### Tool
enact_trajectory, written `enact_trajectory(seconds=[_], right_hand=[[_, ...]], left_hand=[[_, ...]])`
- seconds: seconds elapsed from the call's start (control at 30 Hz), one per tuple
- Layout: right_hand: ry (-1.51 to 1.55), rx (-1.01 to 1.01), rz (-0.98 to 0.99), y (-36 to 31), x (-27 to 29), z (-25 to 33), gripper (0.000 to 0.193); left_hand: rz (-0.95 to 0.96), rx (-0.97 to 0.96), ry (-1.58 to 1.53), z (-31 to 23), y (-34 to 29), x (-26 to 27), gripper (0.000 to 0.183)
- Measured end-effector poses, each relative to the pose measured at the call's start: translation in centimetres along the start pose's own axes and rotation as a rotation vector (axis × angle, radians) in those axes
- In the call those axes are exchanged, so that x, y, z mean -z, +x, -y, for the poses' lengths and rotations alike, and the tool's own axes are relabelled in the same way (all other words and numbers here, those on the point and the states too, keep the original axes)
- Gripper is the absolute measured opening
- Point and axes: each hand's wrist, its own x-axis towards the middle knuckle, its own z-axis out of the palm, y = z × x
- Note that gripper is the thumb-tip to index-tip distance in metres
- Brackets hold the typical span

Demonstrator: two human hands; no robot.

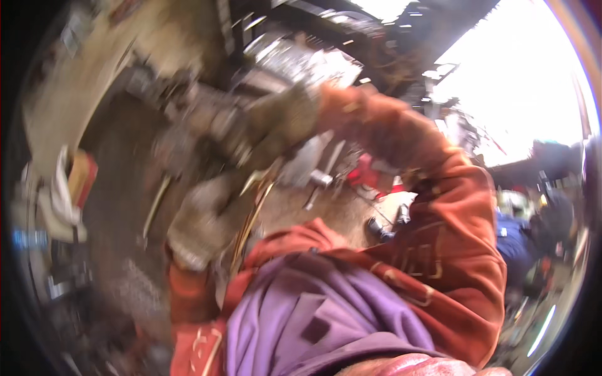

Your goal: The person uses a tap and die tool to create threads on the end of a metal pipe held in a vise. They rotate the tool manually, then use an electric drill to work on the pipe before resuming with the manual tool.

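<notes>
My left hand (199, 224), in a dirty pale work glove, is raised just left of my body beside a dark brown tabletop (119, 147). Farther out, my right hand (285, 119), also gloved, reaches across to the left. It is at or against a bulky grey-brown metal fixture (210, 116) that is badly smeared. Motion blur hides the fingers of both hands, so I cannot tell whether they hold anything. A thin curved yellowish strip (157, 207) shows on the tabletop left of my left hand, and long thin pale strips (256, 216) run beside its right side.
A hammer-like tool (323, 175) and a red object (370, 175) appear beyond my body. Dark shoes (379, 229) are on the floor. A person in blue (520, 241) is at the right. A red-and-tan box (83, 175) sits at the left edge.
</notes>
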Motion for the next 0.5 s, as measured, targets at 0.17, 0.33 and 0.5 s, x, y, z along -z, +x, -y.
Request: enact_trajectory(seconds=[0.17,0.33,0.5], right_hand=[[0.067,-0.209,0.036,0.2,0.7,-2.8,0.026],[0.148,-0.141,0.038,0.4,-0.3,-3.0,0.040],[0.342,-0.375,-0.228,-0.1,-3.0,-0.7,0.036]], left_hand=[[-0.274,0.087,-0.038,-0.2,1.3,-4.0,0.028],[-0.137,0.212,-0.092,2.2,2.1,-2.4,0.027],[-0.158,0.019,-0.261,8.1,5.4,-2.1,0.026]])
